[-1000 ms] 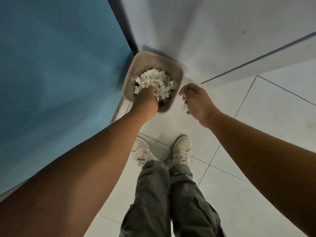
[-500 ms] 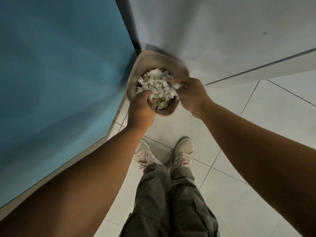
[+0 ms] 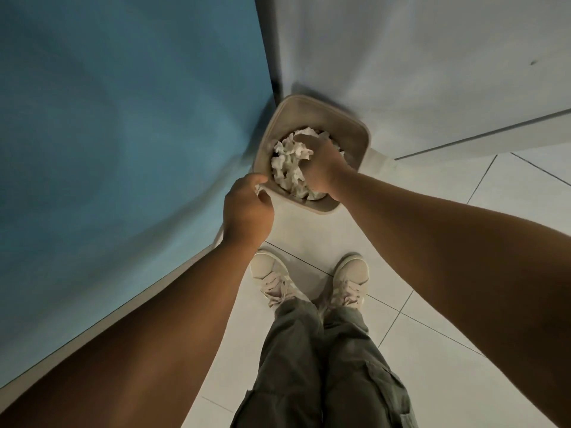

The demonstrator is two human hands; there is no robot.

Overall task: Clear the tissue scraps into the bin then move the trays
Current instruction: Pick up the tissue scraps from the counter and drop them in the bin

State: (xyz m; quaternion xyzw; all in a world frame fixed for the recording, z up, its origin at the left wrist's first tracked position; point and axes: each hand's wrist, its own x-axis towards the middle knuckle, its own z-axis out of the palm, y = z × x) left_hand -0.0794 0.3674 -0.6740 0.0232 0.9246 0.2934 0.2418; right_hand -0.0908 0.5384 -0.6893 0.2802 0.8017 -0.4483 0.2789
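Right hand (image 3: 321, 168) is reaching down into the bin (image 3: 349, 122), just above the middle of the frame, its fingers curling into the pile of tissue scraps (image 3: 287, 168) and grasping a clump of them. Left hand (image 3: 247, 211) is sitting at the bin's lower left corner, thumb and fingers clenching around the rim there. A small pale patch is showing between them, and I cannot tell whether it is a scrap or part of the rim.

The bin is beige with rounded corners and is standing on the floor (image 3: 463, 242). It is tucked into the corner where a blue panel (image 3: 123, 118), filling the upper left of the frame, is meeting a white wall (image 3: 401, 57) at the upper right. White crumpled scraps are filling its opening nearly to the rim, and all the scraps in view are lying inside the bin.

Both bare forearms are stretching in from the lower corners of the frame. At the lower middle, the person is standing on pale floor tiles in light lace-up shoes (image 3: 272, 273), wearing olive trousers (image 3: 309, 350), with the toes pointing toward the bin and stopping near it without touching it.
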